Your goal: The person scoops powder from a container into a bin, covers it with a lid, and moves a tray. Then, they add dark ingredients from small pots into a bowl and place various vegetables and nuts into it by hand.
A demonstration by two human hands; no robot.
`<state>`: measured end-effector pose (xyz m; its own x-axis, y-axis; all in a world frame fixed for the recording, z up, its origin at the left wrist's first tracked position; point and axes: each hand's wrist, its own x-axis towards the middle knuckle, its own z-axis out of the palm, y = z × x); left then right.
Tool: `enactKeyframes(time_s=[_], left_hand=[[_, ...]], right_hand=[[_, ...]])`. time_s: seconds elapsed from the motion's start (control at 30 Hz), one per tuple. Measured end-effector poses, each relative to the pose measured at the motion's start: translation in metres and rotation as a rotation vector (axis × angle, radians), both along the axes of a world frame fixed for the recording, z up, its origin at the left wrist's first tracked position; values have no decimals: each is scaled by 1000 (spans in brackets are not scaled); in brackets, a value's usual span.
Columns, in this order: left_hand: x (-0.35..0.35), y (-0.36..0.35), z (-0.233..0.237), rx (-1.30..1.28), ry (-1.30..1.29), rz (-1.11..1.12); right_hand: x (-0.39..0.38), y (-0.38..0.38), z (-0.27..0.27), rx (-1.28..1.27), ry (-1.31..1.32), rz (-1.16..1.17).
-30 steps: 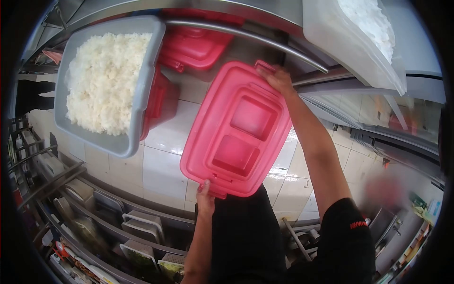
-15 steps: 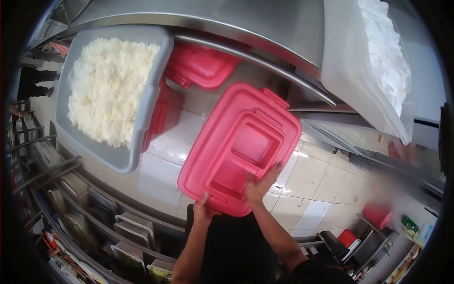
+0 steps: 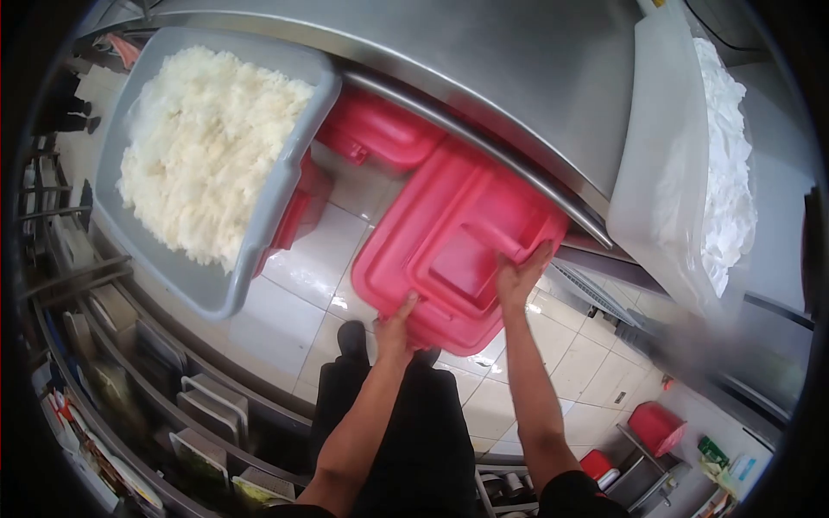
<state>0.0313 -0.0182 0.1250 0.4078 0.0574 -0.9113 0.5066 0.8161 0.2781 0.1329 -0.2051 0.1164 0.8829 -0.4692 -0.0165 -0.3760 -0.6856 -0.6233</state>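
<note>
A red plastic lid (image 3: 393, 250) with recessed compartments is held low over the tiled floor, its far edge under the steel counter's rail. My left hand (image 3: 395, 332) grips its near left edge, thumb on top and fingers hidden beneath. At its right side my right hand (image 3: 521, 278) holds the rim, thumb on top by a recess. Left of the lid stands a large grey tub (image 3: 324, 104) full of white rice (image 3: 216, 147). Another red lid (image 3: 380, 129) lies beyond, partly under the counter.
A steel counter (image 3: 518, 78) with a rail (image 3: 484, 138) crosses the top. At right stands a translucent tub (image 3: 661, 155) with white contents. Racks of trays (image 3: 211, 410) line the lower left. A red container (image 3: 656, 427) is at lower right. A person's legs (image 3: 65, 108) show far left.
Both hands have pushed the red lid away from my body, so its far part has gone beneath the counter rail. My legs and a shoe now show more.
</note>
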Motion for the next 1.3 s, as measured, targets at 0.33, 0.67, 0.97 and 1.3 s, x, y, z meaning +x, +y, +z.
enactKeyframes(time_s=[0.33,0.67,0.97,1.3], left_hand=[[45,-52,-13,56,-52,-138],[26,-58,-32,26,-93,-247],[73,-83,-26,106,-27,-273],[141,-35,-13,282,-426,-778]], right_hand=[[81,-53,0,-189,-216,273],[-16,60,5,-547,-266,267],[27,39,5,-639,-228,289],[138,-13,6,-803,-188,300]])
